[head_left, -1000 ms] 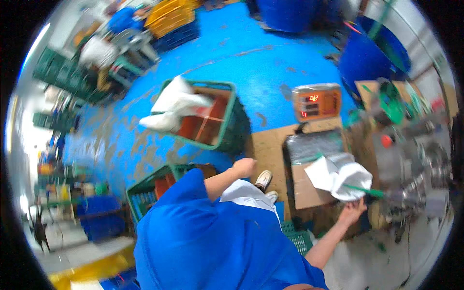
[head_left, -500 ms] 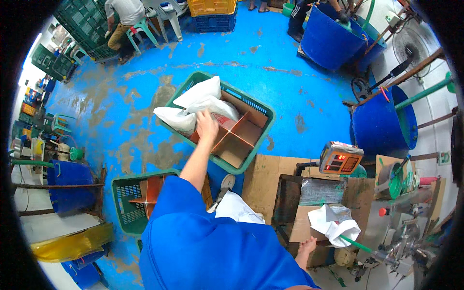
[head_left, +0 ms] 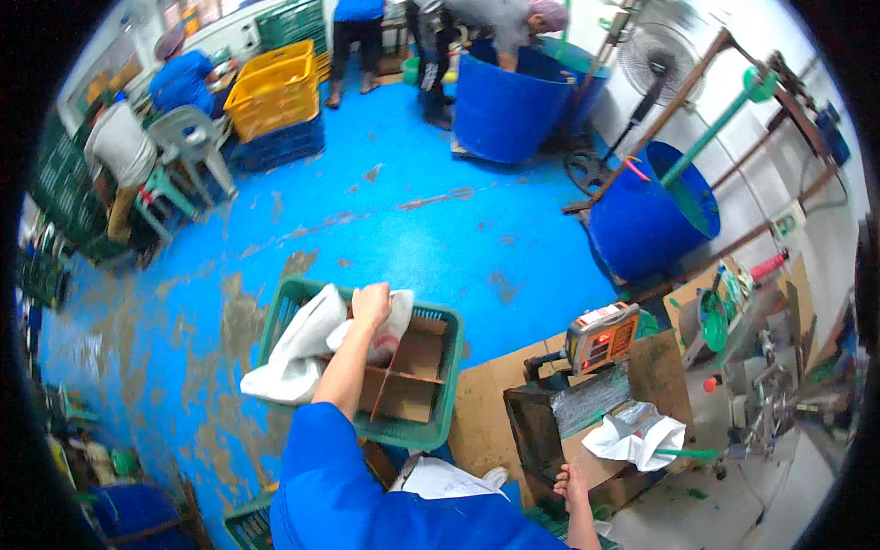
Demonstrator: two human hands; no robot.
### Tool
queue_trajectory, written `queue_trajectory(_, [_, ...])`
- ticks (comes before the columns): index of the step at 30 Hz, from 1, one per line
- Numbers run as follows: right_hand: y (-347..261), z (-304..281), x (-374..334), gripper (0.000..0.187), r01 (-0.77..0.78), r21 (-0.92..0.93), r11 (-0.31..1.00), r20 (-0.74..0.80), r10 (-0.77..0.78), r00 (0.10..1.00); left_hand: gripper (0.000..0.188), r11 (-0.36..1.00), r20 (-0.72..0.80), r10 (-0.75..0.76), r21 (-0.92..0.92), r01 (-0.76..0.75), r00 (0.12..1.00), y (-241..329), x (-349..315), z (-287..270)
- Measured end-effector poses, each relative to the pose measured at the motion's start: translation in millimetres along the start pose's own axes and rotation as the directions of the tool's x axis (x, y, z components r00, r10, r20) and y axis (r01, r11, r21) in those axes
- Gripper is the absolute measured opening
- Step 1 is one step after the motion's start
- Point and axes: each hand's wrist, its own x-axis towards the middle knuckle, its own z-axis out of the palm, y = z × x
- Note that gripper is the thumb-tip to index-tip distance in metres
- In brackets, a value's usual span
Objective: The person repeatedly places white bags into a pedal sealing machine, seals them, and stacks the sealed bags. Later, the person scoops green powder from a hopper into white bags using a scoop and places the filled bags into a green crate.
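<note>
My left hand (head_left: 370,304) is closed on the gathered top of a white sack (head_left: 390,328) in a green plastic crate (head_left: 429,433). That sack stands upright beside other filled white sacks (head_left: 298,339) at the crate's left side. Brown cardboard dividers (head_left: 412,376) split the crate's right part into compartments. My right hand (head_left: 570,484) has its fingers curled by the edge of a cardboard-lined box; what it holds, if anything, is hidden. Next to it, another white sack (head_left: 610,442) lies open-mouthed around a green tube (head_left: 683,453).
An orange scale display (head_left: 600,337) rises behind the box. A second green crate (head_left: 247,524) is at the lower left. Blue tubs (head_left: 513,101) stand at the far right, where a person leans in. Other people and stacked yellow crates (head_left: 275,87) are at the far left.
My view has tilted up and turned. My left hand has gone from reaching over the sacks to gripping one sack's top, which now stands more upright. My right hand stays by the box.
</note>
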Motion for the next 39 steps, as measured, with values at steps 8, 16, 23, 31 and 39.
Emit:
queue_trajectory(8, [-80.8,4.7,4.4,0.026,0.458,-0.290,0.840,-0.160,-0.514,0.843,0.013,0.839,-0.253,0.142,-0.482,-0.252,0.957,70.5,-37.4,-27.2])
queue_trajectory(16, [-287.6,-71.5,89.8,0.050,0.690,-0.233,0.685,-0.743,-0.583,0.328,0.017,0.786,0.311,0.312,-0.616,-0.060,0.898,147.9,-242.9,-18.9])
queue_trajectory(23, [-354.7,-132.5,146.9,0.053,0.425,0.688,0.589,-0.273,-0.332,0.903,0.020,0.886,0.512,0.149,-0.449,0.115,0.846,182.3,-311.3,-25.7])
queue_trajectory(31, [-358.1,-117.0,163.2,0.095,0.492,0.433,0.756,-0.479,-0.270,0.836,0.016,0.889,0.336,0.138,-0.457,0.033,0.932,209.7,-290.9,-52.7])
queue_trajectory(39, [-112.6,-86.2,13.0,0.024,0.881,0.160,0.446,0.018,-0.893,0.449,0.019,0.890,0.401,0.367,-0.413,-0.191,0.840,309.2,-288.9,-44.9])
